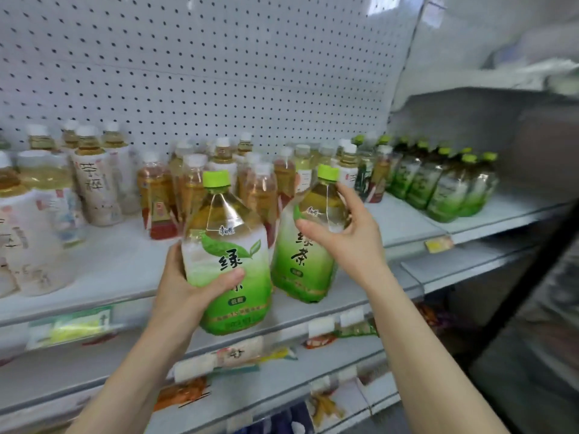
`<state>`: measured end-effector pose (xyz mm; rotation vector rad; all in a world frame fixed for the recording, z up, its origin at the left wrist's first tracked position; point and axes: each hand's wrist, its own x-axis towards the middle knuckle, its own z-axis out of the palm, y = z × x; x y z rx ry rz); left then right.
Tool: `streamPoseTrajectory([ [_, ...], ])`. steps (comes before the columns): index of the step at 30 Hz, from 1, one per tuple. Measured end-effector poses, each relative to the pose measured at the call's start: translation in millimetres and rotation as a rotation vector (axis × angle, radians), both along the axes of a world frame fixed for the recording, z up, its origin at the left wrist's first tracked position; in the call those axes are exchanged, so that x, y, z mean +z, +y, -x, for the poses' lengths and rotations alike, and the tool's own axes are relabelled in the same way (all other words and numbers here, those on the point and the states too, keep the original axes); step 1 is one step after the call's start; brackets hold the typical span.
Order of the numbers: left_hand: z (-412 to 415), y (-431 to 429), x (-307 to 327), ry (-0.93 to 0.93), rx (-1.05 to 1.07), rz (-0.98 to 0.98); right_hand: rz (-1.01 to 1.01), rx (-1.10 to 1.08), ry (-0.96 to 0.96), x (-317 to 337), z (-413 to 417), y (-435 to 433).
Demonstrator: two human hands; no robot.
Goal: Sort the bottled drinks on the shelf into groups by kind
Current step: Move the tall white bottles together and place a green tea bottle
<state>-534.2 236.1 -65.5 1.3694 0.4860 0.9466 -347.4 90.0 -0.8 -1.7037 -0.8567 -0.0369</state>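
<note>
My left hand [191, 281] grips a large green tea bottle [230, 245] with a green cap round its label, held in front of the shelf edge. My right hand [347, 233] grips a second, matching green tea bottle [302, 255] by its shoulder; this one tilts right and its base is at the shelf's [119, 270] front edge. Behind them stand amber tea bottles [260, 189] with white caps. At the left are white-labelled tea bottles [94, 183]. At the far right stands a group of green tea bottles [445, 186] with green caps.
A white pegboard [203, 73] backs the shelf. Price tags [72, 327] run along the front rail. Lower shelves [282, 380] carry packaged goods. Bare shelf surface [401, 220] lies between the right-hand bottle and the green group.
</note>
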Motion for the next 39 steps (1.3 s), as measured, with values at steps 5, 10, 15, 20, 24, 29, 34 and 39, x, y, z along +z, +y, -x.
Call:
streamPoseTrajectory([
  [5, -98, -63, 0, -0.044, -0.055, -0.002, 0.024, -0.094, -0.012, -3, -79, -86],
  [10, -184, -118, -6, -0.076, -0.119, 0.036, 0.036, -0.179, -0.008, -12, -150, -161],
  [15, -259, -151, -8, -0.032, -0.173, 0.053, 0.039, -0.240, 0.020, -19, -211, -202],
  [20, -334, -159, -1, -0.041, -0.159, 0.023, 0.011, -0.241, 0.024, -19, -275, -210],
  [24, -388, -145, 8, -0.050, -0.109, 0.006, 0.022, -0.215, -0.045, -9, -325, -194],
  [29, -437, -120, 16, 0.012, 0.024, -0.034, 0.054, -0.170, -0.095, 6, -378, -152],
  [34, -459, -101, 7, 0.100, 0.112, -0.049, 0.145, -0.130, -0.099, -4, -418, -103],
  [39, -470, -101, -1, 0.145, 0.094, -0.085, 0.152, -0.091, -0.033, -11, -443, -73],
])
